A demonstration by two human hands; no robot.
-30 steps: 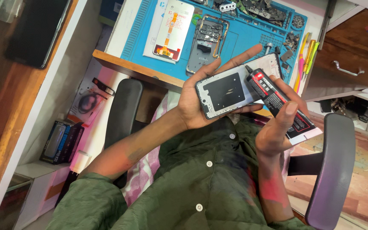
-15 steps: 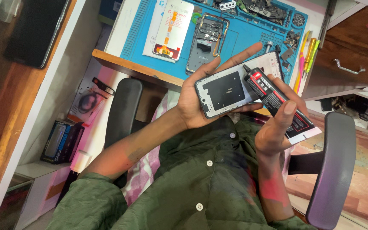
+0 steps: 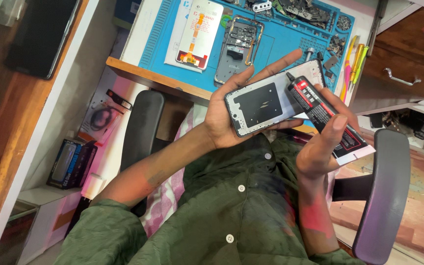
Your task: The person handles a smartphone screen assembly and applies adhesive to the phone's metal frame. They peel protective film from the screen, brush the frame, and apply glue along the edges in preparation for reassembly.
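Glue tube [image 3: 326, 118] nozzle shifted onto phone frame [image 3: 271, 102], gripped by right hand [image 3: 322, 147], left hand [image 3: 226, 122] cradling frame

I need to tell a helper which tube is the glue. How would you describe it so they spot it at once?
Start at the blue work mat on the desk, then drop to the two hands in front of it. The left hand cradles a phone frame; the right hand grips the glue tube, nozzle at the frame's edge. It is the only black-and-red tube.

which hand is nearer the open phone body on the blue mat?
Left. The left hand, holding the phone frame, sits just below the phone body; the right hand with the glue tube is farther off.
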